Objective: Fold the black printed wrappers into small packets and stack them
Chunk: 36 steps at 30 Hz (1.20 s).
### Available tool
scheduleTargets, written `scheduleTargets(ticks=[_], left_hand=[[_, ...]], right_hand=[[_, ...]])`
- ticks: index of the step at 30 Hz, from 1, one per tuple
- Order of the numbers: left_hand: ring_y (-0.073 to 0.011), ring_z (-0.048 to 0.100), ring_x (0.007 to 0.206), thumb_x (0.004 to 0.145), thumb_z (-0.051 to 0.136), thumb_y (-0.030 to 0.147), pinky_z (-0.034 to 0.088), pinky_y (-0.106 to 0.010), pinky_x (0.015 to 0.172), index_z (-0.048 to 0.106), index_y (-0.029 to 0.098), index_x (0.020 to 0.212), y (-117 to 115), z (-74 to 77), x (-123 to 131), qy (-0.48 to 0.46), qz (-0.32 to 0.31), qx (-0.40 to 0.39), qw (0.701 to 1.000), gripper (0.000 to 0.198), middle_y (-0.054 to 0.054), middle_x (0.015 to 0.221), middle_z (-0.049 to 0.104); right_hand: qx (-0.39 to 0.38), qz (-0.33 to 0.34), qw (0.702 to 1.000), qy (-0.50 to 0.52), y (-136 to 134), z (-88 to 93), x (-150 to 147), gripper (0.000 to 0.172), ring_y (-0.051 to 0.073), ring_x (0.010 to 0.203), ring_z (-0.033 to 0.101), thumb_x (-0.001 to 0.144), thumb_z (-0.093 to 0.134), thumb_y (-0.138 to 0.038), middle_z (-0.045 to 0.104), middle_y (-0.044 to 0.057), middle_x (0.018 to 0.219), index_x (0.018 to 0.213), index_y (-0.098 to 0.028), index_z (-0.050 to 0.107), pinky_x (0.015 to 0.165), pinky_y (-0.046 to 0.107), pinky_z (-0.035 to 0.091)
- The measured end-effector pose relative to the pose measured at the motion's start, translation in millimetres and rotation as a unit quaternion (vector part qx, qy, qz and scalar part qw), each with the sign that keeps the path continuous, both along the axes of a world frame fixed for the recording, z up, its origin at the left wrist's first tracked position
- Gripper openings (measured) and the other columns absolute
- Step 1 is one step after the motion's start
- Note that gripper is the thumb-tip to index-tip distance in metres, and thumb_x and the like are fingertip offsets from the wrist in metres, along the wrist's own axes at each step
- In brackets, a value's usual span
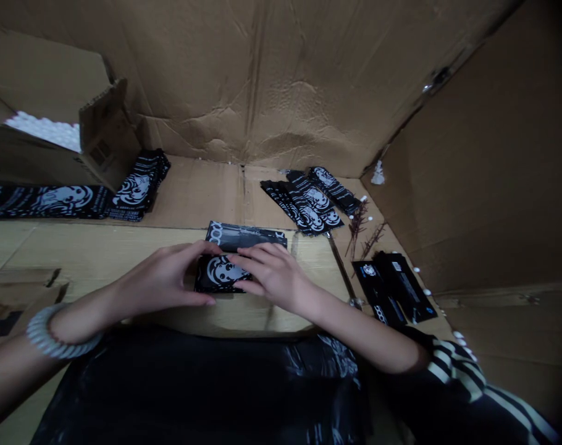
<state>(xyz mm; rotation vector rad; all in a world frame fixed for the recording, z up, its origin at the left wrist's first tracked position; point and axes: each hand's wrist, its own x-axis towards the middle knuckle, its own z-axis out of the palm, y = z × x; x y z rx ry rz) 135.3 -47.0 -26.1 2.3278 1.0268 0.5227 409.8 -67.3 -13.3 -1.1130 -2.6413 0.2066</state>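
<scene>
Between my hands lies a black packet (220, 272) with a white swirling face-like print. My left hand (167, 275) grips its left end, thumb at the near edge and fingers at the far edge. My right hand (274, 275) closes on its right end, covering that part. Just beyond them, another black packet or stack (248, 235) with white lettering lies flat, partly behind my fingers. Whether the held item is one packet or a stack, I cannot tell.
A cardboard box (109, 142) of white pellets (47, 130) stands at left, with printed packets (135, 188) by it. More packets (311, 204) fan out at back right, near brown twigs (357, 228). Black cards (394, 287) lie right. Black plastic (207, 389) is nearest. Cardboard walls enclose the surface.
</scene>
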Motion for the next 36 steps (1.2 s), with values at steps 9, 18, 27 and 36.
scheduleTargets(ticks=[9, 18, 27, 36], left_hand=[[-0.0271, 0.079, 0.096, 0.090, 0.071, 0.056, 0.062, -0.037, 0.080, 0.066, 0.028, 0.122, -1, -0.3, 4, -0.019, -0.001, 0.032, 0.999, 0.043, -0.005, 0.113, 0.081], [-0.0278, 0.079, 0.109, 0.094, 0.069, 0.056, 0.065, -0.038, 0.089, 0.072, 0.029, 0.114, 1, -8.8, 1, -0.006, -0.038, 0.050, 0.998, 0.034, -0.010, 0.130, 0.078], [-0.0240, 0.072, 0.127, 0.105, 0.060, 0.036, 0.053, -0.044, 0.118, 0.072, 0.034, 0.135, 5, -14.8, -7, 0.058, -0.127, 0.260, 0.955, 0.032, -0.003, 0.133, 0.078], [-0.0251, 0.046, 0.154, 0.105, 0.055, 0.029, 0.037, -0.047, 0.131, 0.045, 0.040, 0.160, -5, -42.7, -28, 0.040, -0.151, 0.157, 0.975, 0.057, -0.003, 0.163, 0.053]], right_hand=[[-0.008, 0.018, 1.000, -0.018, 5, -1.3, -5, 0.051, 0.028, 0.132, 0.066, 0.103, 0.064, -0.052, 0.067, 0.011, 0.150, 0.146, -0.025, 0.066, 0.112, 0.048, 0.052], [-0.032, 0.088, 0.992, -0.079, -11, -3.1, 20, 0.048, 0.024, 0.158, 0.041, 0.108, 0.053, -0.024, 0.052, 0.010, 0.163, 0.156, -0.020, 0.053, 0.128, 0.053, 0.037], [0.013, 0.117, 0.988, -0.096, -11, -17.7, 22, 0.046, 0.023, 0.155, 0.045, 0.110, 0.050, -0.025, 0.053, 0.013, 0.161, 0.156, -0.017, 0.053, 0.129, 0.053, 0.035], [0.023, 0.132, 0.985, -0.111, -15, -30.1, 26, 0.053, 0.027, 0.158, 0.041, 0.109, 0.054, -0.033, 0.045, 0.015, 0.166, 0.161, -0.020, 0.047, 0.127, 0.055, 0.038]])
